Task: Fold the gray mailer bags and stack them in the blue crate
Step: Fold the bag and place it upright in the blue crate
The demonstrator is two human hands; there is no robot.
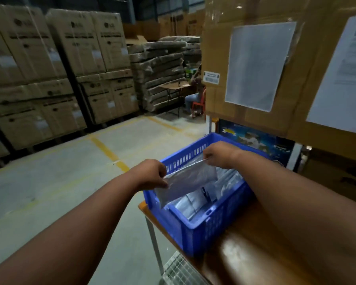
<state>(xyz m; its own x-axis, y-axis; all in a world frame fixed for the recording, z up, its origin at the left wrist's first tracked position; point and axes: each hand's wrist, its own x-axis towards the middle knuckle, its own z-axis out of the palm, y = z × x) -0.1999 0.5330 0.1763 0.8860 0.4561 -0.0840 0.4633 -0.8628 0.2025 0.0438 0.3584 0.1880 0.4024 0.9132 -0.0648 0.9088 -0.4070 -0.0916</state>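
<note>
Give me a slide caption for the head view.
Both hands, left and right, hold a gray mailer over the blue crate of bags.

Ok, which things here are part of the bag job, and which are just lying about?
Job:
- gray mailer bag, held by left hand and right hand
- blue crate
- stacked bags inside it

Lying about:
- wooden table
- cardboard boxes
- papers taped to a carton
- red chair
</note>
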